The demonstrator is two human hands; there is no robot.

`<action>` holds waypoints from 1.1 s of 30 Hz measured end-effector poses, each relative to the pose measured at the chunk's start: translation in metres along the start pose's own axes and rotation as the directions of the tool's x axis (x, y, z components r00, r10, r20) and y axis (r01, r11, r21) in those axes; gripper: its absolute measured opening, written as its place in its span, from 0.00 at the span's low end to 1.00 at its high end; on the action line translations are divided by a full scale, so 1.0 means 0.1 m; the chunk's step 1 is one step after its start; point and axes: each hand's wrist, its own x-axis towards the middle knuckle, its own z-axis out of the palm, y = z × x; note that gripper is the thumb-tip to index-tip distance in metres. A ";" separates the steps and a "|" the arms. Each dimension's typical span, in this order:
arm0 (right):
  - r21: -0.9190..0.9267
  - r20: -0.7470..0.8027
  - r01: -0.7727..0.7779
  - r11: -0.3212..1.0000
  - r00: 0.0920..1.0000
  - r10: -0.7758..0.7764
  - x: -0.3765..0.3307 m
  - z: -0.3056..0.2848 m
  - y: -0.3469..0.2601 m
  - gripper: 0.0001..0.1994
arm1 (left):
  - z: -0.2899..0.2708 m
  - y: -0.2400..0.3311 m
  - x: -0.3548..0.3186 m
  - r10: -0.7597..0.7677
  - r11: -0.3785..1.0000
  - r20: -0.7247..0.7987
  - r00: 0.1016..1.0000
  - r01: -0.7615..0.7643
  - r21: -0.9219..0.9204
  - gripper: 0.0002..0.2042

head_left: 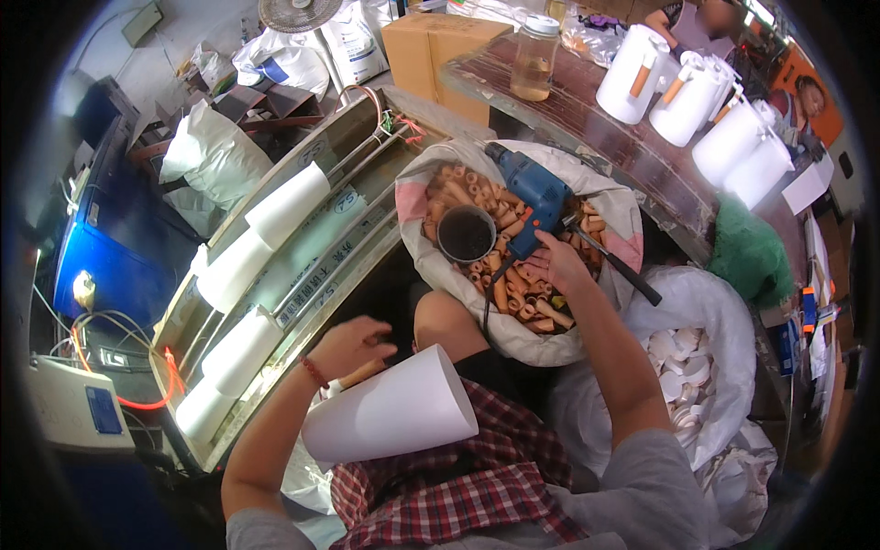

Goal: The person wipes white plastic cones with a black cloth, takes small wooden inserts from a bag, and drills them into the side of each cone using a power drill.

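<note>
A white cylindrical jug (pixel 394 411) with a wooden handle (pixel 359 374) lies on its side across my lap, its wide rim toward the right. Just above that handle hovers my left hand (pixel 353 346), loosely curled with fingers a little apart and nothing visible in them. My right hand (pixel 561 264) reaches into the sack and closes around the grip end of a blue power drill (pixel 536 188); its fingers are partly hidden. Beneath the drill are many short wooden handles (pixel 446 191). A cup of dark small pieces (pixel 466 234) and a black-handled tool (pixel 623 273) rest among them.
Left, a long wooden trough (pixel 362 215) holds several white jugs (pixel 286 203). More handled jugs (pixel 632 73) stand on the dark table (pixel 577 101) beside a lidded jar (pixel 535 57). A bag of white pieces (pixel 678 367) sits right. Another person (pixel 701 27) is behind the table.
</note>
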 end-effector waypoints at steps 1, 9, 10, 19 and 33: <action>0.057 -0.001 -0.013 0.998 1.000 0.013 0.01 0.03 -0.05 0.26 | -0.07 0.05 0.12 -0.040 0.994 -0.063 0.997 0.034 -0.102 0.15; 0.481 0.027 0.096 0.871 0.992 -0.125 0.31 0.32 -0.19 0.25 | -0.10 0.13 1.60 0.246 0.960 -0.357 0.901 -0.177 0.215 0.12; 0.511 0.013 0.096 0.854 0.993 -0.119 0.37 0.31 -0.20 0.24 | -0.08 0.18 1.76 0.188 0.963 -0.341 0.921 -0.105 0.247 0.11; 0.519 -0.074 0.120 0.846 0.993 -0.095 0.43 0.33 -0.32 0.21 | 0.18 0.25 2.40 -0.095 0.808 -0.211 0.973 0.199 0.554 0.10; 0.016 0.029 0.175 0.984 0.984 -0.175 -1.47 -0.02 -0.52 0.22 | -0.26 -0.20 1.34 -0.211 0.770 -0.334 0.919 -0.055 -0.636 0.10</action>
